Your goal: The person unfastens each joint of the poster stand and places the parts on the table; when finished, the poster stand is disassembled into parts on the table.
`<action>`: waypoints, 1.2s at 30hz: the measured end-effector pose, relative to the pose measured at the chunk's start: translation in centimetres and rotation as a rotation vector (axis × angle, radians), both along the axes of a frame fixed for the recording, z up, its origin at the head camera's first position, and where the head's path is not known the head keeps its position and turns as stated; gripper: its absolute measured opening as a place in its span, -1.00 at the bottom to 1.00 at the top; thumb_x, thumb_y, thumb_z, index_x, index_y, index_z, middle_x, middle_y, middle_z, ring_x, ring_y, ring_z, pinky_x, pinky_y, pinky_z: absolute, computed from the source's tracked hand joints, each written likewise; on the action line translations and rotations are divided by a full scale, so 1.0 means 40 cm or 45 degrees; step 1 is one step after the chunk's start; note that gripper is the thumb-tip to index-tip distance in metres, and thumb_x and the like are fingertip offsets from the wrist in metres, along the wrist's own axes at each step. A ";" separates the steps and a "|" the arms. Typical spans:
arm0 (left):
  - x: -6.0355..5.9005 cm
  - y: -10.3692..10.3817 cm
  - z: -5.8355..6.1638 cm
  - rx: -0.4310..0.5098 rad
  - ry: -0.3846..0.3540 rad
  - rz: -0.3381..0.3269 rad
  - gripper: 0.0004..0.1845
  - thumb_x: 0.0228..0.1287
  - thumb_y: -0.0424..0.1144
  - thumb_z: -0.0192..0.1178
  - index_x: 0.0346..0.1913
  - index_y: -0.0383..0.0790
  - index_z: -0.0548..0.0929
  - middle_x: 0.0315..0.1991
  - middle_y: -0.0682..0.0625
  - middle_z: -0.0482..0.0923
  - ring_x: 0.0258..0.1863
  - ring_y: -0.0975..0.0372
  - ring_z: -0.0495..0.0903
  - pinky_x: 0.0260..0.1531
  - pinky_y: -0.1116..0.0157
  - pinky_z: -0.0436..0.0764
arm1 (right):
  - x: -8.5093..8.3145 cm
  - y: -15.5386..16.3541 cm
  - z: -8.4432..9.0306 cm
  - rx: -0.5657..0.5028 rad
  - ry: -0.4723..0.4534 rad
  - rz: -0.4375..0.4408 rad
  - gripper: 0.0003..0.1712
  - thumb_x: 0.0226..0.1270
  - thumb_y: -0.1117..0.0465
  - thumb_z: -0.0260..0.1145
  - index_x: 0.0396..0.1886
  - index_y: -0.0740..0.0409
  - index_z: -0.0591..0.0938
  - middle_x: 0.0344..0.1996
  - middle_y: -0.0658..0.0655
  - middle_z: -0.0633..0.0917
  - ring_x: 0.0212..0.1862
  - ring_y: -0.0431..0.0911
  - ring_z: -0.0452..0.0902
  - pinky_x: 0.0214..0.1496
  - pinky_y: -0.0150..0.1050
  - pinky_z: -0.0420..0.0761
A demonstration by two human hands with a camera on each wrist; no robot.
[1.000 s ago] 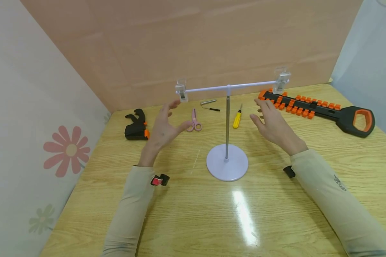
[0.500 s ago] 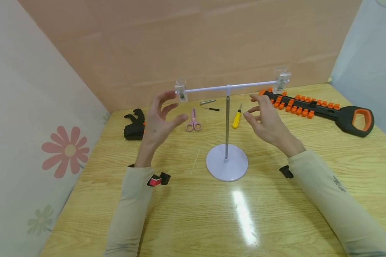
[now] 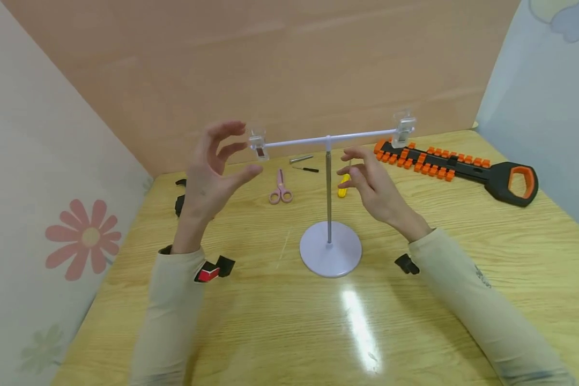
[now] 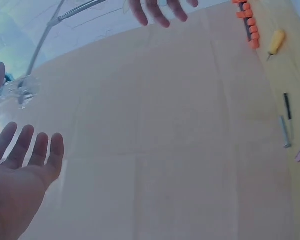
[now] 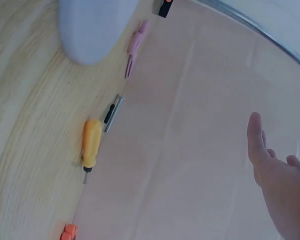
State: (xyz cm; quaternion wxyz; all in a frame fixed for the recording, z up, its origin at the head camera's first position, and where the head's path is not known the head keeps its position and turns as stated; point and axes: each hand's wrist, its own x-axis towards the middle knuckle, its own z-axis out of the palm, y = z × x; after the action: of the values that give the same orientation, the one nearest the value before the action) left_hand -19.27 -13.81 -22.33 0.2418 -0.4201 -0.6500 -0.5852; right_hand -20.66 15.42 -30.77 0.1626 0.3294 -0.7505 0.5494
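Observation:
A display stand rises from a round white base (image 3: 313, 257) on a metal pole (image 3: 329, 198). Its white crossbar (image 3: 294, 142) carries a clear clip at each end, the left clip (image 3: 259, 148) and the right clip (image 3: 403, 132). Just left of the left clip my left hand (image 3: 209, 174) is raised, thumb and fingers spread apart in a curve, holding nothing. My right hand (image 3: 378, 187) hovers below the bar's right half, right of the pole, its fingers loosely bent around nothing. In the head view it partly covers a yellow screwdriver (image 5: 92, 140).
Pink scissors (image 3: 281, 188), a bolt (image 3: 301, 159) and a small black screwdriver (image 3: 310, 169) lie behind the stand. A black clamp (image 3: 179, 206) is mostly hidden by my left hand. An orange-and-black rack with a handle (image 3: 492, 179) lies at right.
The head view has shifted slightly. My left hand has moved up and left, away from the left clip. My right hand has moved left towards the pole, now overlapping the yellow screwdriver.

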 end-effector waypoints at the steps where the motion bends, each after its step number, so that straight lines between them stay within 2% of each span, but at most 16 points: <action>1: 0.003 -0.001 0.014 -0.004 0.034 0.026 -0.27 0.01 -0.15 0.45 0.15 -0.50 0.38 0.10 -0.16 0.42 0.13 -0.02 0.36 0.10 0.07 0.42 | 0.002 -0.003 0.003 -0.027 -0.002 0.024 -0.62 0.48 0.46 -0.15 0.25 0.44 0.22 0.06 0.29 0.36 -0.05 -0.04 0.50 -0.16 -0.31 0.61; 4: 0.014 -0.003 0.061 0.009 0.118 0.103 -0.28 -0.03 -0.17 0.49 0.10 -0.53 0.41 0.06 -0.09 0.45 0.12 0.00 0.37 0.07 0.10 0.43 | 0.008 -0.009 0.012 -0.080 -0.013 0.062 -0.62 0.49 0.47 -0.19 0.25 0.46 0.21 0.06 0.26 0.37 -0.03 -0.05 0.49 -0.13 -0.25 0.61; 6: 0.023 0.001 0.092 -0.015 0.172 0.147 -0.34 -0.06 -0.29 0.49 0.08 -0.52 0.43 0.04 -0.06 0.46 0.11 0.03 0.39 0.06 0.12 0.44 | 0.012 -0.011 0.017 -0.093 -0.010 0.070 -0.62 0.49 0.47 -0.20 0.25 0.46 0.20 0.07 0.25 0.38 -0.02 -0.05 0.49 -0.11 -0.25 0.60; 8: 0.029 0.007 0.122 -0.091 0.245 0.163 -0.39 -0.11 -0.44 0.48 0.05 -0.53 0.46 0.02 -0.06 0.48 0.08 0.05 0.42 0.04 0.13 0.45 | 0.017 -0.012 0.023 -0.085 0.004 0.067 -0.62 0.49 0.46 -0.18 0.25 0.46 0.20 0.06 0.25 0.39 -0.01 -0.05 0.48 -0.09 -0.27 0.58; 10: 0.032 0.018 0.151 -0.209 0.326 0.195 -0.43 -0.15 -0.52 0.48 0.01 -0.51 0.51 0.00 -0.09 0.51 0.06 0.10 0.44 0.03 0.16 0.46 | 0.022 -0.015 0.030 -0.067 0.017 0.066 -0.62 0.48 0.47 -0.16 0.24 0.46 0.21 0.06 0.26 0.40 -0.01 -0.05 0.48 -0.07 -0.28 0.55; 12: 0.036 0.033 0.178 -0.352 0.355 0.237 -0.46 -0.13 -0.44 0.50 0.00 -0.44 0.57 -0.01 -0.09 0.53 0.04 0.16 0.44 0.03 0.21 0.46 | 0.027 -0.019 0.036 -0.047 0.033 0.065 -0.61 0.45 0.51 -0.14 0.24 0.46 0.22 0.06 0.30 0.41 -0.01 -0.05 0.47 -0.04 -0.28 0.53; 15: 0.042 0.064 0.214 -0.552 0.366 0.248 -0.50 -0.10 -0.30 0.52 -0.02 -0.34 0.63 -0.04 -0.05 0.55 0.01 0.24 0.45 0.01 0.27 0.45 | 0.036 -0.026 0.044 -0.056 0.022 0.099 -0.61 0.45 0.51 -0.13 0.24 0.45 0.22 0.06 0.33 0.41 -0.01 -0.01 0.46 -0.03 -0.27 0.52; 18: 0.046 0.102 0.238 -0.723 0.391 0.186 -0.52 -0.05 -0.23 0.50 -0.03 -0.31 0.64 -0.05 -0.02 0.55 -0.03 0.26 0.45 -0.04 0.29 0.44 | 0.043 -0.030 0.046 -0.137 -0.027 0.189 -0.61 0.49 0.38 -0.07 0.24 0.44 0.21 0.04 0.30 0.41 -0.02 0.04 0.46 -0.06 -0.26 0.54; 22: 0.041 0.145 0.259 -0.955 0.455 0.132 -0.54 0.03 -0.18 0.45 0.00 -0.28 0.63 -0.05 -0.01 0.53 -0.09 0.26 0.46 -0.11 0.36 0.46 | 0.053 -0.034 0.049 -0.240 -0.104 0.314 -0.48 0.48 0.16 0.05 0.25 0.41 0.22 0.02 0.26 0.41 -0.04 0.08 0.47 -0.11 -0.24 0.57; 25: 0.031 0.167 0.273 -1.110 0.465 0.132 -0.54 0.05 -0.17 0.44 0.02 -0.25 0.62 -0.05 0.01 0.53 -0.11 0.26 0.48 -0.16 0.42 0.47 | 0.058 -0.038 0.052 -0.247 -0.131 0.334 -0.45 0.44 0.13 0.09 0.26 0.38 0.22 0.01 0.30 0.40 -0.05 0.08 0.49 -0.14 -0.21 0.59; 32: 0.014 0.200 0.312 -1.420 0.415 0.167 -0.55 0.05 -0.18 0.44 0.03 -0.18 0.62 -0.02 0.06 0.54 -0.12 0.31 0.49 -0.19 0.47 0.45 | 0.063 -0.045 0.051 -0.207 -0.159 0.330 -0.53 0.40 0.35 0.07 0.24 0.40 0.21 0.01 0.23 0.41 -0.08 0.09 0.50 -0.21 -0.15 0.63; 34: 0.010 0.208 0.321 -1.489 0.394 0.145 -0.57 0.06 -0.19 0.43 0.02 -0.17 0.63 -0.02 0.06 0.55 -0.14 0.30 0.49 -0.17 0.46 0.44 | 0.063 -0.047 0.052 -0.201 -0.154 0.327 -0.54 0.38 0.42 0.07 0.22 0.41 0.22 0.00 0.20 0.43 -0.09 0.08 0.50 -0.22 -0.15 0.63; 36: 0.009 0.216 0.326 -1.537 0.332 0.109 -0.59 0.07 -0.22 0.42 0.02 -0.17 0.63 -0.03 0.06 0.55 -0.17 0.28 0.50 -0.16 0.44 0.44 | 0.063 -0.049 0.053 -0.184 -0.135 0.309 -0.57 0.35 0.49 0.07 0.19 0.43 0.26 -0.03 0.21 0.46 -0.11 0.06 0.53 -0.23 -0.16 0.63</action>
State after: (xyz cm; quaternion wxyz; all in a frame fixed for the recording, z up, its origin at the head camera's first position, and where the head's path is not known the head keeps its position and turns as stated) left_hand -18.92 -5.16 -9.28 0.0622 -0.5244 -0.8478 -0.0476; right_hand -18.14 13.45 -28.65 0.0783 0.3757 -0.6712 0.6342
